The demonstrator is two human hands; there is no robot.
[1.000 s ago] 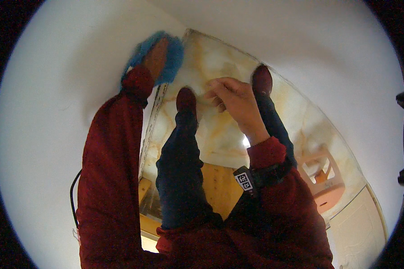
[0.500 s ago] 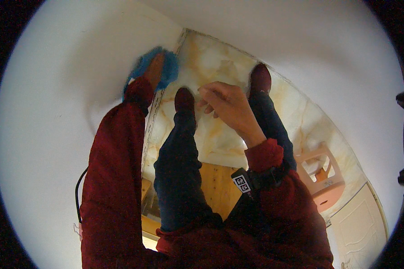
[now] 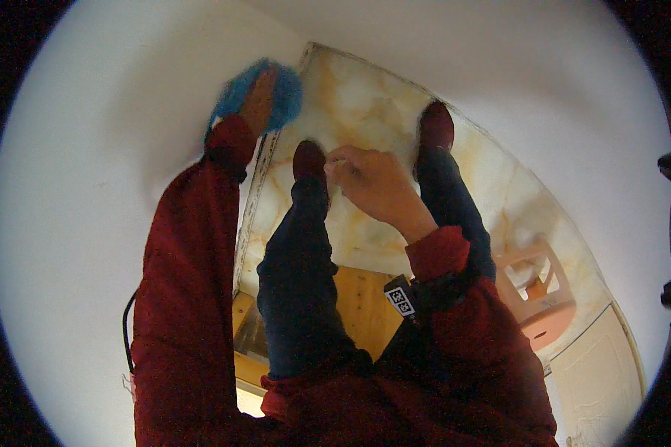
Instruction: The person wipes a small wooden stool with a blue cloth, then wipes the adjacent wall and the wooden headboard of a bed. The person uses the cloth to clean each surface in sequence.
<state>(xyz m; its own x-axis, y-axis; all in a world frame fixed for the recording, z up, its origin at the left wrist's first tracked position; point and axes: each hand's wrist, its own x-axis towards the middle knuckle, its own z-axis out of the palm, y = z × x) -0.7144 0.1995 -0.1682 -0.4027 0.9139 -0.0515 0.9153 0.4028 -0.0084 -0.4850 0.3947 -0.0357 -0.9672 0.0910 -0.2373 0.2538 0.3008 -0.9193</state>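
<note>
My left hand (image 3: 259,98) reaches up to the white wall with a fuzzy blue cloth (image 3: 285,106) gripped in it. The cloth spreads out on both sides of the hand and lies against the wall; the fingertips are blurred there. Above the floor, between my two shoes, hangs my right hand (image 3: 376,185). Its fingers are curled in toward the thumb, and nothing shows in them. A dark strap with a small black-and-white marker tag (image 3: 399,299) sits at the right wrist, over a dark red sleeve.
White walls (image 3: 74,186) rise at left and right, meeting a marbled tile floor (image 3: 358,97). My left shoe (image 3: 308,159) and right shoe (image 3: 435,127) stand on it. Near my right leg is a pink plastic stool (image 3: 548,316). Wooden furniture (image 3: 361,302) shows between my legs, with a pale door (image 3: 600,380) at lower right.
My left hand and the blue cloth have shifted slightly upward along the wall. The right hand's fingers have drawn in more, its wrist staying in nearly the same place.
</note>
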